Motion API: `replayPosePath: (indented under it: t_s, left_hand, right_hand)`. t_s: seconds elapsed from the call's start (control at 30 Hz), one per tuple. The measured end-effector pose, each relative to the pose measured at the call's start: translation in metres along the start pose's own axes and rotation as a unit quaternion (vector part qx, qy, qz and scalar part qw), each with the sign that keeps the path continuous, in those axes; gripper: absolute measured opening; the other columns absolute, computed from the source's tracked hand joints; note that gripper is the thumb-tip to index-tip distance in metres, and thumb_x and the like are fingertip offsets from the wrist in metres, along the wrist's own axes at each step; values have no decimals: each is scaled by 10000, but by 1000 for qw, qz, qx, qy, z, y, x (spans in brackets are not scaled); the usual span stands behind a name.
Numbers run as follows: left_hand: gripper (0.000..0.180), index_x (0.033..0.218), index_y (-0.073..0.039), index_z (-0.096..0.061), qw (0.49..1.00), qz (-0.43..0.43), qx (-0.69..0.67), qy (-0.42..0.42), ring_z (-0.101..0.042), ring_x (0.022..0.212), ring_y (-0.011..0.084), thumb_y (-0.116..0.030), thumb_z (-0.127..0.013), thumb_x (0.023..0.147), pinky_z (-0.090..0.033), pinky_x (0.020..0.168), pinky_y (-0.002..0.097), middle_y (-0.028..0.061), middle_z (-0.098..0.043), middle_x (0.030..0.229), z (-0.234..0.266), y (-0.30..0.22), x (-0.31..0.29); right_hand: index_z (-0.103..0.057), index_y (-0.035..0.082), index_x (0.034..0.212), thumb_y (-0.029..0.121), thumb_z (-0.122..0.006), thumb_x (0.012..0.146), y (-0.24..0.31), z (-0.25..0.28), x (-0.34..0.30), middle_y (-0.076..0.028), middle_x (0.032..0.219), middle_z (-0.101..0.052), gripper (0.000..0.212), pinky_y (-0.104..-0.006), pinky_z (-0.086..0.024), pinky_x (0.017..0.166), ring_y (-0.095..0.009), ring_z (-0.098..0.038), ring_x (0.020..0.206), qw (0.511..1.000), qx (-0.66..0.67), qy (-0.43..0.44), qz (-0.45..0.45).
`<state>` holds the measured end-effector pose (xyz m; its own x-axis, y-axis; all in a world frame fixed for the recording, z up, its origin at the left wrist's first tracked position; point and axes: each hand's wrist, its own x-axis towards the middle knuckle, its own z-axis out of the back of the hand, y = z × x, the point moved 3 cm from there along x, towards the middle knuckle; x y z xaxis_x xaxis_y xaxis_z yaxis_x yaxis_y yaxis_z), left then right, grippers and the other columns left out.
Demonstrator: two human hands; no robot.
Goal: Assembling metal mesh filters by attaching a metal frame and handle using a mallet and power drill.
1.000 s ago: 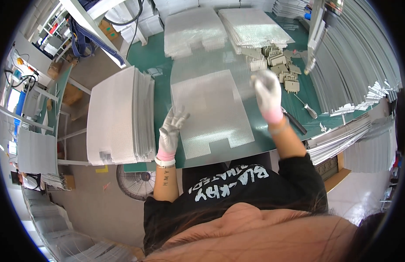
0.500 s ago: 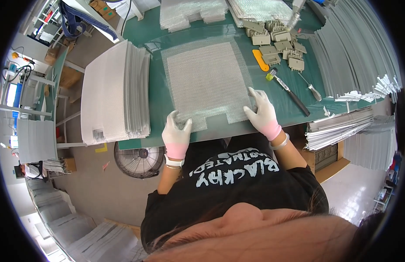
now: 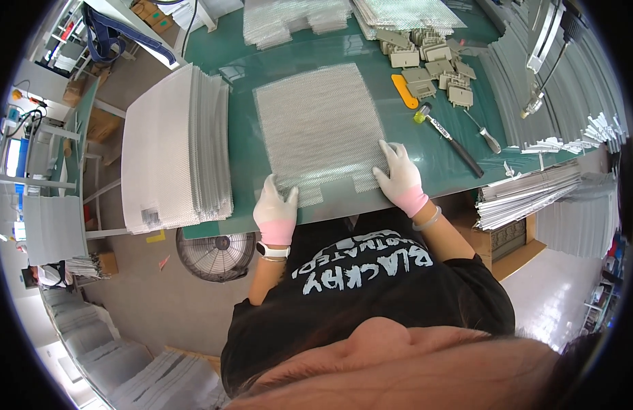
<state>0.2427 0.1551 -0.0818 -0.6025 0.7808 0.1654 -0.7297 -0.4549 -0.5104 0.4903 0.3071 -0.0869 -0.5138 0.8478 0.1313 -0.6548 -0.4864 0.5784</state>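
Left hand: the white-gloved left hand with pink cuff (image 3: pixel 275 207) has its thumb spread from the fingers; the fingertips touch the near-left corner of the translucent, fine-patterned rectangular sheet (image 3: pixel 323 123). Right hand: the white-gloved right hand with pink cuff (image 3: pixel 400 179) has thumb and fingers spread at the sheet's right edge, near its lower corner. Fingertip pressure cannot be determined for either hand.

Clearances, left to right: an upright-edged stack of white rectangular panels (image 3: pixel 159 150) stands at the left of the green-topped table (image 3: pixel 243 130). A narrow bare strip separates the stack from the sheet. The sheet lies flat at the table's middle, its notched near edge just inside the table's near edge. Bare tabletop extends right of the sheet to an orange flat plastic tool (image 3: pixel 405 91), a black-handled hammer with yellow-green head (image 3: pixel 456 145), a pile of beige plastic parts (image 3: pixel 436 67) and a slim-shafted screwdriver (image 3: pixel 490 141). Grey layered panels (image 3: pixel 508 102) bound the right side.
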Motion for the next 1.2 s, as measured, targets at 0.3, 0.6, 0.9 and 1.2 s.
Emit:
replayPosePath:
  t_s: [0.3,0.6,0.9,1.2]
  left_hand:
    - [651,1280,-27,-547,997,28,52,43,-621,907,288,-318,-804,758,-517,809,391,138,-621,1079,12,-3,20]
    - [690,1342,-130,-564,962,-196,87,167,-288,1413,443,-312,-794,718,-184,1186,558,180,-353,1527,-7,5,45]
    - [698,1339,-36,-507,982,-180,-56,-23,-249,1407,493,-212,-784,724,-233,1153,570,265,-292,1527,29,10,6]
    - [687,1349,-41,-509,968,-228,-87,58,-272,1409,445,-226,-779,746,-260,1147,532,247,-296,1533,26,-22,-3]
  right_hand:
    - [-521,47,1320,327,-670,856,15,26,17,-211,1212,-525,562,-450,-532,856,-395,-621,1016,988,-88,115,-48]
    - [-504,42,1366,519,-660,844,-36,109,250,-305,1362,-491,724,-473,-461,1020,-440,-528,1236,978,-110,-118,-134]
    - [-190,-42,1527,603,-735,737,-78,152,317,-345,1291,-559,1156,-424,-476,1031,-401,-591,1201,948,-9,-239,-210]
    - [-442,9,1439,628,-673,750,-94,137,285,-225,1285,-624,955,-392,-529,929,-353,-659,1102,964,-181,32,-192]
